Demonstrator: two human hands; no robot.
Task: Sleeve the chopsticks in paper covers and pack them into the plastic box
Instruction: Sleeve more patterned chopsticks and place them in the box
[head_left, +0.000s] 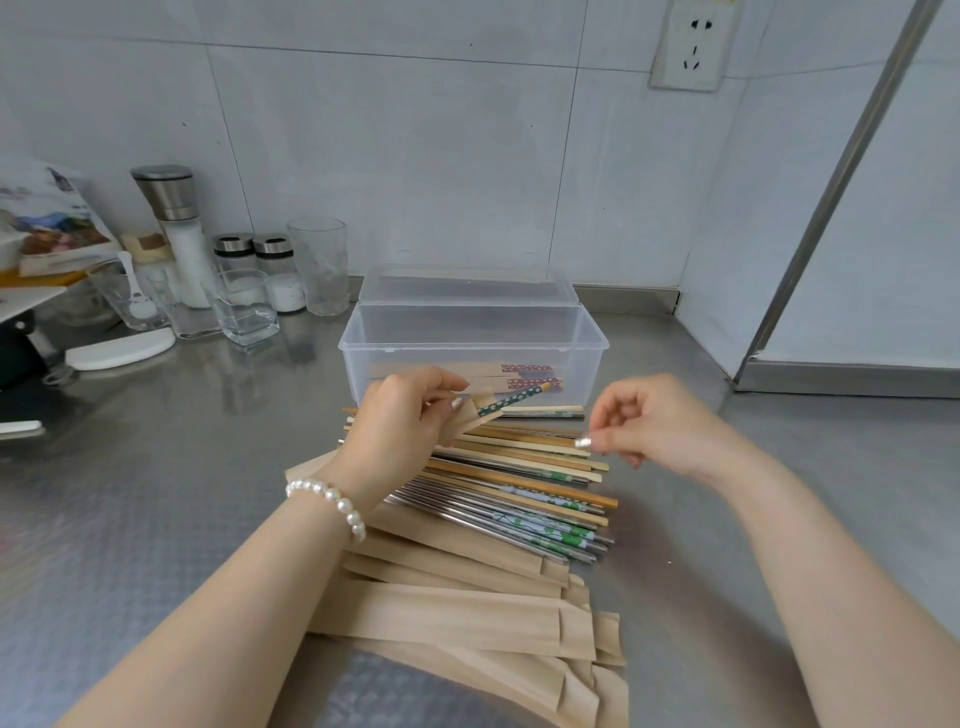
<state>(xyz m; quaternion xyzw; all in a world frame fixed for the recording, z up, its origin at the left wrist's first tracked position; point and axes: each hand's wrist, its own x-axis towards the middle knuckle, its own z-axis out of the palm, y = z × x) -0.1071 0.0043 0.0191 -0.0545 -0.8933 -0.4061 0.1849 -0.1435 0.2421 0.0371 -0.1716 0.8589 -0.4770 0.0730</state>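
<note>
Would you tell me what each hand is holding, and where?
The left hand pinches a paper cover near its open end, a green patterned chopstick sticking out. The right hand holds nothing.

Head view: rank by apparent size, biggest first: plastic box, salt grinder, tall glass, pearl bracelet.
1. Plastic box, clearly the largest.
2. Salt grinder.
3. Tall glass, shorter than the grinder but wider, so these two are close.
4. Pearl bracelet, smallest, though it lies nearer the camera, on the left hand's wrist.
</note>
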